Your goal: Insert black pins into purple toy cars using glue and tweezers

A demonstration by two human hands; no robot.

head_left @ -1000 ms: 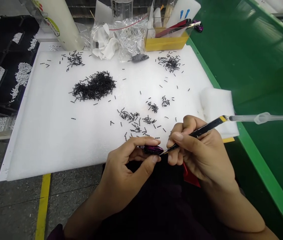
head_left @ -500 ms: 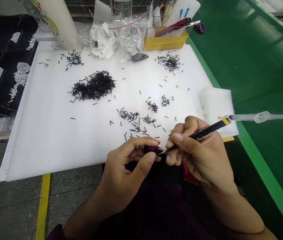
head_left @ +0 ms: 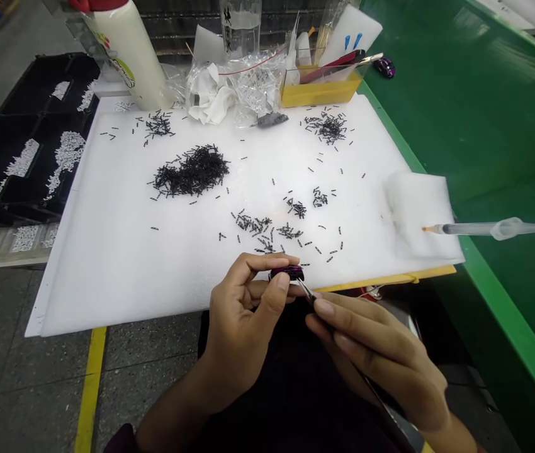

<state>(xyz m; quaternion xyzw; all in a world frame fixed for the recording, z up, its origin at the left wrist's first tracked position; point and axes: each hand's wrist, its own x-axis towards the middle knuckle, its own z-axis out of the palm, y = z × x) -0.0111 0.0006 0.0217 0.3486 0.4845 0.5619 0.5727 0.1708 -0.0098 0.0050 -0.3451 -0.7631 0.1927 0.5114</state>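
My left hand (head_left: 248,308) pinches a small glossy purple-and-black piece (head_left: 287,273) between thumb and fingers, just above the front edge of the foam-covered table. Its exact kind is hard to make out. In my right hand (head_left: 381,346) are black tweezers (head_left: 306,290), held by thumb and fingers, their silver tips at the lower right edge of the piece. Most of the tweezers' body is behind the hand. Beyond both hands, tiny black strips (head_left: 253,223) lie scattered on the white foam sheet (head_left: 121,264).
A large heap of black strips (head_left: 192,171) lies centre-left. At the back stand a cream bottle (head_left: 130,56), crumpled plastic bags (head_left: 258,82) and a yellow-based tool box (head_left: 321,93). A syringe-like dispenser (head_left: 484,228) rests on a foam block (head_left: 418,201). Black trays (head_left: 17,126) hold white bits.
My right hand has turned over and dropped lower, so the tweezers now point up and left at the piece. The left hand still holds the piece. The view has shifted slightly.
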